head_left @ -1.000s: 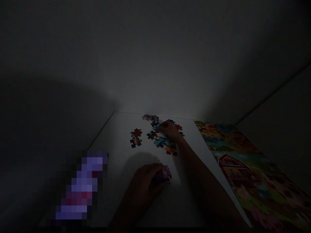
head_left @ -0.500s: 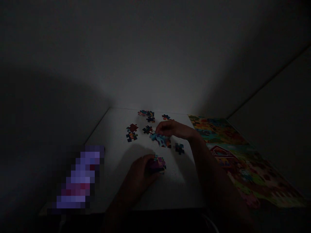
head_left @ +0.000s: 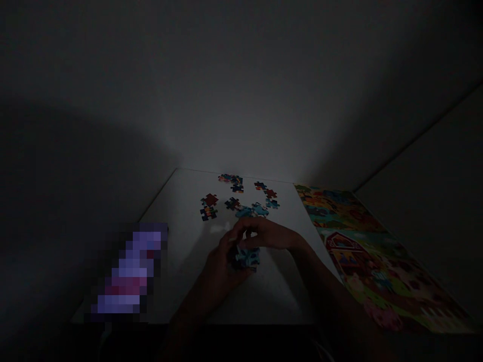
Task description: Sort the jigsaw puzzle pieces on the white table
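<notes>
As the left hand (head_left: 219,269) and right hand (head_left: 266,234) clench a cluster of blue jigsaw pieces (head_left: 247,258) between them above the white table (head_left: 184,211), loose jigsaw pieces (head_left: 237,193) lie farther along it, with a printed farm-scene sheet (head_left: 362,251) to the right.

My left hand (head_left: 221,266) and right hand (head_left: 267,234) cover much of a clump of blue jigsaw pieces (head_left: 247,257), so I cannot tell how many pieces it holds. My dark forearms fade into shadow and run off the bottom edge of the view. A pixelated purple patch (head_left: 128,269) on the white worktop (head_left: 181,201) is blurred past naming. The small multicoloured jigsaw pieces (head_left: 231,178) at the far end are too tiny for their printed pictures to show.
</notes>
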The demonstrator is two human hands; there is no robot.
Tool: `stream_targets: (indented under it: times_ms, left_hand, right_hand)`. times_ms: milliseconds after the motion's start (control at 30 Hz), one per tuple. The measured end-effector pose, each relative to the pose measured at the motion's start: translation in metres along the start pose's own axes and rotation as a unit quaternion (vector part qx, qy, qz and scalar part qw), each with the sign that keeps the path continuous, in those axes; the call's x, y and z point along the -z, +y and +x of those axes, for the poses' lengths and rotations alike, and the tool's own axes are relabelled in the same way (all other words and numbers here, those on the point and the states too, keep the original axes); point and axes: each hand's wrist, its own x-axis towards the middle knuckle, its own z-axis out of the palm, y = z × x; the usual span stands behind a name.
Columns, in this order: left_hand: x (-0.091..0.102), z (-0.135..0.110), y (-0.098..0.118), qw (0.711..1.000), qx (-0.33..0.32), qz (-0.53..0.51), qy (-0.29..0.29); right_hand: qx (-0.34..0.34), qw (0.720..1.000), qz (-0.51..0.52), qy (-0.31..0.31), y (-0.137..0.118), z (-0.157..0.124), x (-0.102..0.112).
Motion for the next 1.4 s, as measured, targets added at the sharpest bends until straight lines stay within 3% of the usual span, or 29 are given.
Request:
stream_targets:
  times_ms: [67, 167, 267, 333, 467, 567, 667, 833, 867, 967, 1033, 1133, 1233, 1400]
  left_hand:
    - [0.001, 0.0, -0.005, 0.999, -0.006, 0.032, 0.003]
    - [0.003, 0.0, -0.014, 0.994, -0.033, 0.106, -0.02]
    - [0.005, -0.001, -0.018, 0.987, -0.052, 0.145, -0.032]
    - [0.006, -0.003, -0.017, 0.987, -0.047, 0.154, -0.026]
    - [0.006, -0.006, -0.014, 0.986, -0.043, 0.162, -0.024]
    - [0.006, -0.007, -0.013, 0.983, -0.053, 0.171, -0.031]
    - [0.007, -0.007, -0.012, 0.981, -0.065, 0.177, -0.036]
    - [0.005, -0.006, -0.01, 0.981, -0.061, 0.179, -0.034]
    - [0.005, -0.006, -0.01, 0.981, -0.063, 0.179, -0.032]
    - [0.004, -0.006, -0.012, 0.981, -0.071, 0.179, -0.021]
    - [0.004, -0.007, -0.013, 0.981, -0.072, 0.178, -0.022]
    - [0.004, -0.008, -0.013, 0.981, -0.073, 0.175, -0.032]
    - [0.005, -0.008, -0.013, 0.982, -0.072, 0.168, -0.035]
    - [0.007, -0.005, -0.009, 0.984, -0.064, 0.16, -0.044]
  right_hand:
    - [-0.025, 0.999, 0.017, 0.038, 0.01, 0.004, 0.013]
    - [-0.074, 0.983, -0.048, 0.163, 0.033, 0.023, 0.041]
    - [-0.11, 0.932, -0.169, 0.302, 0.059, 0.055, 0.064]
    - [-0.125, 0.902, -0.236, 0.339, 0.074, 0.078, 0.071]
    - [-0.136, 0.864, -0.351, 0.333, 0.094, 0.108, 0.07]
    - [-0.137, 0.85, -0.385, 0.331, 0.099, 0.11, 0.069]
    - [-0.129, 0.862, -0.37, 0.321, 0.099, 0.103, 0.069]
    - [-0.095, 0.925, -0.256, 0.266, 0.093, 0.106, 0.073]
    - [-0.096, 0.92, -0.261, 0.277, 0.093, 0.111, 0.075]
    - [-0.096, 0.871, -0.347, 0.334, 0.094, 0.126, 0.081]
    - [-0.095, 0.86, -0.38, 0.327, 0.095, 0.133, 0.087]
    - [-0.115, 0.872, -0.376, 0.29, 0.096, 0.132, 0.096]
    - [-0.155, 0.876, -0.347, 0.298, 0.096, 0.123, 0.104]
    - [-0.17, 0.909, -0.2, 0.323, 0.087, 0.103, 0.112]
